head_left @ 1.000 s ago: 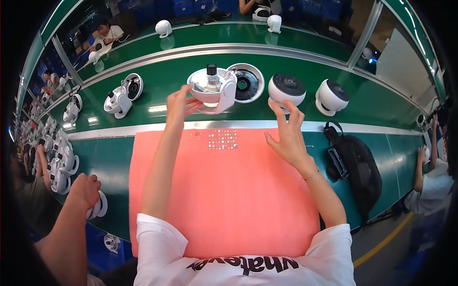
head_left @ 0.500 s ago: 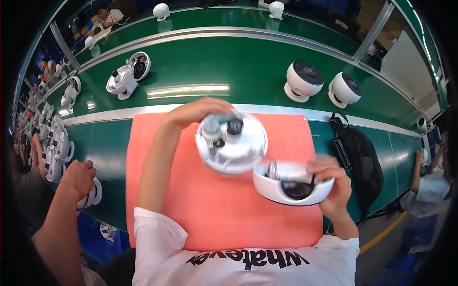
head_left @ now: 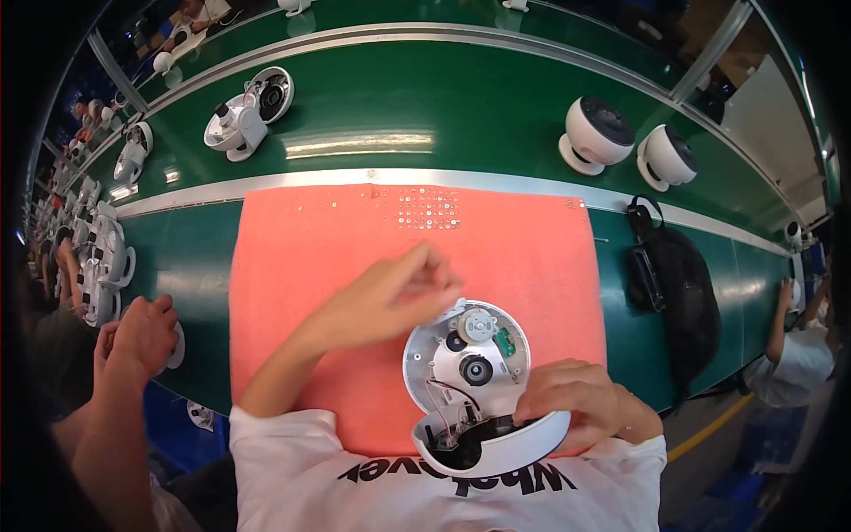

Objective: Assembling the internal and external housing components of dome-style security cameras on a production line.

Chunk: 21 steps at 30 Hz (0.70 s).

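An opened white camera housing lies in two halves above the near part of the pink mat (head_left: 292, 293). Its round half (head_left: 418, 377) faces up, showing a grey motor (head_left: 480, 326), a black lens (head_left: 476, 370) and a small green circuit board (head_left: 505, 342). Thin wires link it to the curved white shell (head_left: 523, 450), tilted at my body. My right hand (head_left: 576, 399) grips that shell by its right rim. Over the round half's upper left edge hovers my left hand (head_left: 399, 297), fingers curled together and slightly blurred; what they hold, if anything, is hidden.
Rows of small screws (head_left: 429, 209) lie at the mat's far edge. Beyond stand two white cameras (head_left: 599, 133) and an opened one (head_left: 238, 129). A black bag (head_left: 683, 301) lies at right. At left, a co-worker's hands (head_left: 142, 337) are beside more white housings (head_left: 105, 257).
Both housing halves have come down and nearer my body, the round half now turned. My left hand has let go of the round half. The screws on the mat have come into view.
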Each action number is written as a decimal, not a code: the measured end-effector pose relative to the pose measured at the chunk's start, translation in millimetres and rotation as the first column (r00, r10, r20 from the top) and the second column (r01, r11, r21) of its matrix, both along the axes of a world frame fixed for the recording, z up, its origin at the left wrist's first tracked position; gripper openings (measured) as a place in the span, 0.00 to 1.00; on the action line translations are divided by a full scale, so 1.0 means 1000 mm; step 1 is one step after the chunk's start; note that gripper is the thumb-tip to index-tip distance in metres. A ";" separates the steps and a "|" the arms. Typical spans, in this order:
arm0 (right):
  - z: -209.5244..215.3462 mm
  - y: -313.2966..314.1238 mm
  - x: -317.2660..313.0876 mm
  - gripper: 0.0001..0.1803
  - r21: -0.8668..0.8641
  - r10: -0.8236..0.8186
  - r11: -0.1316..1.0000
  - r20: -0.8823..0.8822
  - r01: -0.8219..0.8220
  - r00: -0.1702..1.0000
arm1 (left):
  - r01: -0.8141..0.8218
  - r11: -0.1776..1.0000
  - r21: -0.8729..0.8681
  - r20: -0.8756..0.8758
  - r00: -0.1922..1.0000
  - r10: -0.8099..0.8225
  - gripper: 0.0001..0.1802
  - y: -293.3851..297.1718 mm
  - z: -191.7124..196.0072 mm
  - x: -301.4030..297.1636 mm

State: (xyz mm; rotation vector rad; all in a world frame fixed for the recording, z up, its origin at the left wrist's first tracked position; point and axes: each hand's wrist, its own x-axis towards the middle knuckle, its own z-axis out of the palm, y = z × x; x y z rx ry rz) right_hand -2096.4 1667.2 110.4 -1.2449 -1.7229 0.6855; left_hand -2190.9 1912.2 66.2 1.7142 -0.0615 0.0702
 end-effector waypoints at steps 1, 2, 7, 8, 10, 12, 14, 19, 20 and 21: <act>-0.001 0.001 -0.003 0.23 0.034 -0.031 0.999 -0.013 0.032 0.999 | 0.049 0.999 0.017 -0.032 0.998 -0.049 0.21 0.004 0.002 -0.021; -0.001 0.001 -0.006 0.23 0.032 -0.024 0.999 -0.021 0.025 0.999 | 0.069 0.990 0.126 0.026 0.997 -0.073 0.25 0.009 0.001 -0.041; -0.002 0.012 -0.021 0.24 -0.113 -0.469 0.876 0.021 0.468 0.883 | -0.090 0.851 0.517 0.132 0.991 0.025 0.43 -0.014 0.020 -0.083; 0.004 0.017 -0.021 0.22 -0.130 -0.477 0.867 0.068 0.482 0.876 | -0.194 0.782 0.592 0.175 0.978 0.110 0.46 -0.023 0.021 -0.086; 0.008 0.026 -0.020 0.20 -0.149 -0.480 0.861 0.082 0.487 0.874 | -0.324 0.735 0.596 0.286 0.941 0.182 0.43 -0.022 0.010 -0.086; 0.011 0.034 -0.018 0.16 -0.224 -0.524 0.822 0.060 0.523 0.849 | -0.409 0.730 0.548 0.370 0.901 0.227 0.36 -0.018 0.003 -0.086; 0.012 0.042 -0.015 0.14 -0.323 -0.542 0.795 0.001 0.513 0.840 | -0.401 0.685 0.608 0.345 0.911 0.227 0.34 -0.015 0.008 -0.090; 0.022 0.063 -0.015 0.16 -0.271 -0.532 0.732 0.345 0.625 0.773 | -0.406 0.553 0.727 0.339 0.913 0.226 0.30 -0.005 0.017 -0.095; 0.021 0.067 -0.016 0.20 -0.259 -0.505 0.731 0.419 0.632 0.755 | -0.374 0.574 0.728 0.306 0.927 0.216 0.30 -0.002 0.017 -0.097; 0.019 0.070 -0.016 0.23 -0.246 -0.474 0.730 0.491 0.638 0.731 | -0.341 0.595 0.727 0.274 0.940 0.205 0.31 0.001 0.018 -0.098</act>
